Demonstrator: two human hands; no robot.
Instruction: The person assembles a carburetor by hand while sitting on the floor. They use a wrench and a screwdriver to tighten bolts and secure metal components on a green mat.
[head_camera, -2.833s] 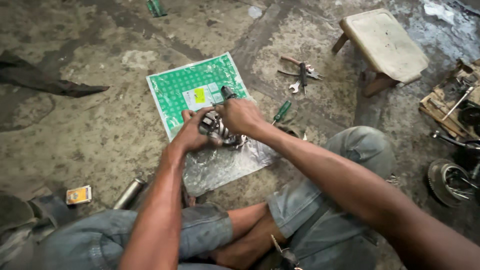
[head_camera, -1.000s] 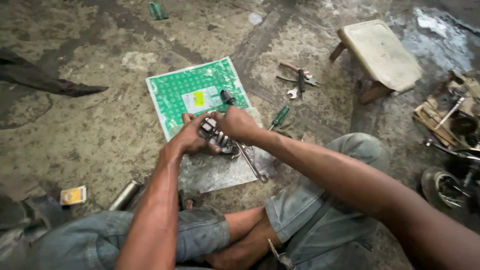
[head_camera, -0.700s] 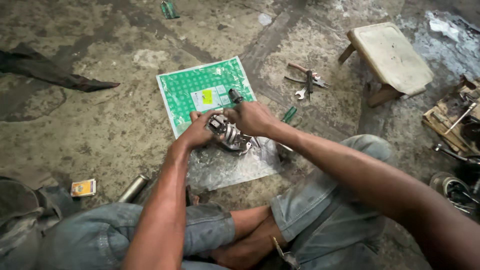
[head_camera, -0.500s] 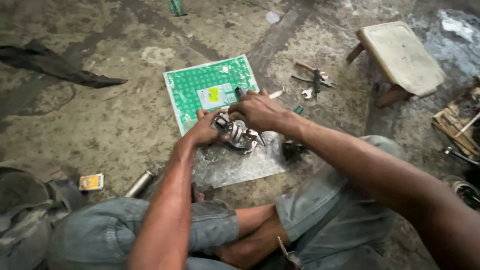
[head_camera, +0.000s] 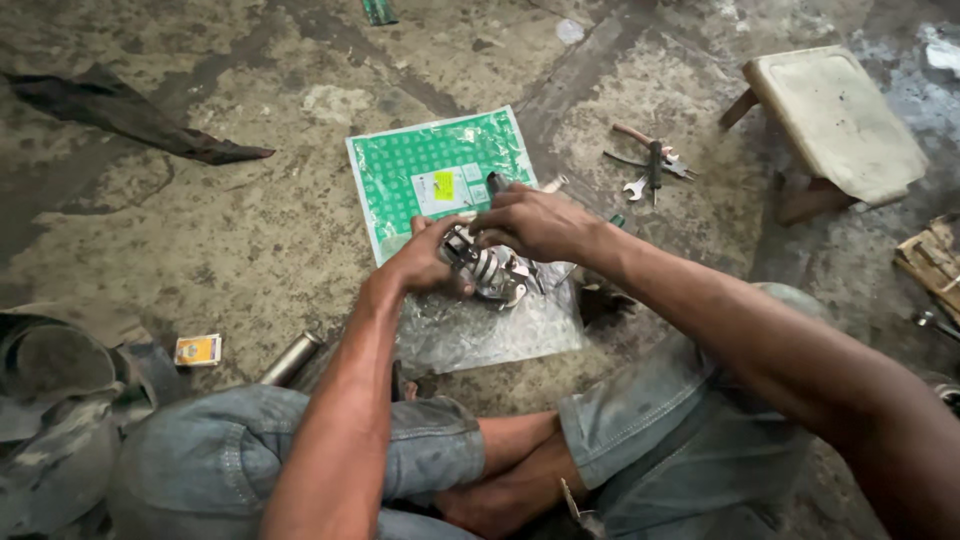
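Item one: metal engine part, silvery, with coiled springs showing. I am holding it between both hands, just above a clear plastic bag lying on the concrete floor.

Item two: my left hand. I am cupping the part's left end with it, fingers curled shut around the metal, thumb pointing up toward the green packet. The part is sitting right against my palm and sticking out to the right of my fingers.

Item three: my right hand. I am laying it over the top of the part from the right, fingers bent down and pressed onto its upper side. A dark tool tip is poking out above my knuckles; I cannot tell how I am gripping it, since my own hand is covering it.

Item four: green packet with a pale label, lying flat just beyond my hands, its near edge partly hidden by them.

Item five: loose hand tools, pliers and a small spanner among them, lying near a wooden stool to the upper right.

Item six: a metal tube and a small yellow box, lying on the floor by my left knee.

I am sitting cross-legged in blue jeans.
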